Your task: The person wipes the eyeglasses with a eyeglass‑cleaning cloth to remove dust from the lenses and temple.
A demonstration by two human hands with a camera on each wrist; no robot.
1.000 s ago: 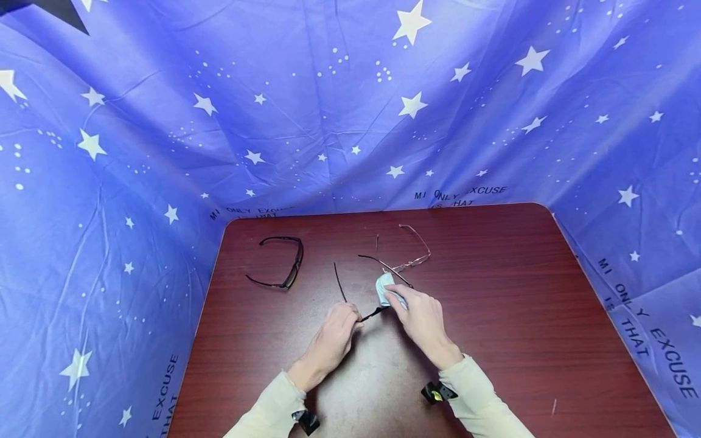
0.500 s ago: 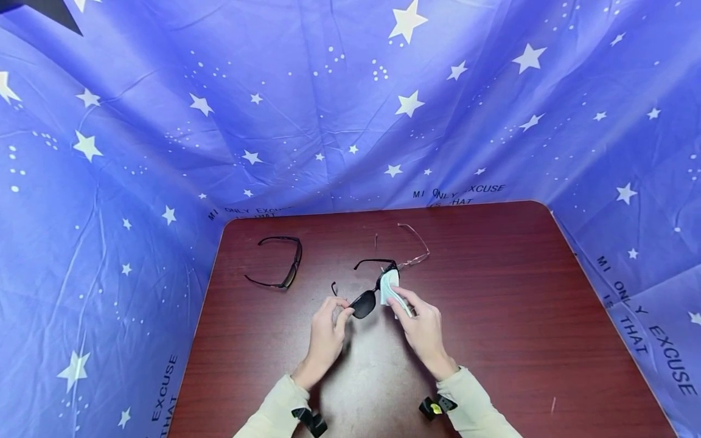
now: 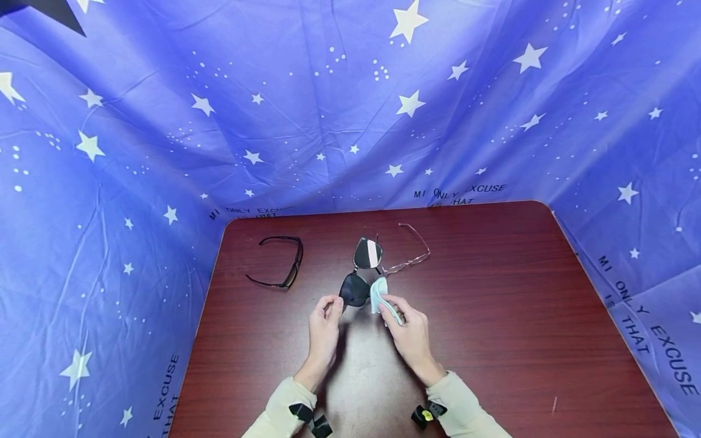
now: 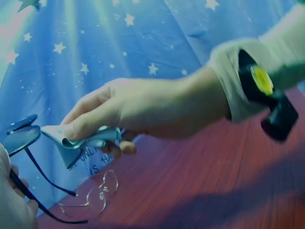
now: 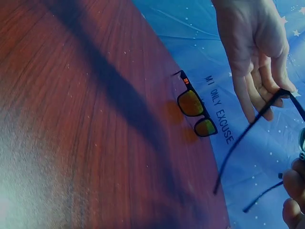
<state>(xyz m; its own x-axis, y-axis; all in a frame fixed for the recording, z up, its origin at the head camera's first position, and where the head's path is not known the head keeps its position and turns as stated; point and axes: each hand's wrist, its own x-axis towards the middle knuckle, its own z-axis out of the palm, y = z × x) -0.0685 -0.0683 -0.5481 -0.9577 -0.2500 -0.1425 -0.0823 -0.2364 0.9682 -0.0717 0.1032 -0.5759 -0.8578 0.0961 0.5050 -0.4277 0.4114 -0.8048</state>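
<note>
My left hand (image 3: 324,331) pinches a pair of black sunglasses (image 3: 355,290) by one outer corner of the frame, as the right wrist view also shows. The dark lenses are turned up toward the head camera, with the frame slanting away from me above the table. My right hand (image 3: 411,340) holds a folded pale blue-green cloth (image 3: 379,294) between thumb and fingers. In the left wrist view the tip of the cloth (image 4: 64,145) is close to a lens edge; whether they touch I cannot tell. Both temples of the sunglasses (image 4: 24,138) are unfolded.
Black-framed glasses with yellowish lenses (image 3: 292,271) lie at the table's back left. Thin clear-framed glasses (image 3: 421,258) lie behind the held pair, partly hidden by it. The reddish-brown table (image 3: 520,304) meets a blue star-patterned curtain (image 3: 328,109) at the back and sides.
The left hand has turned the sunglasses so that their lenses face up, and moved them slightly left. The cloth in the right hand, earlier over the far lens, is now beside the nearer one.
</note>
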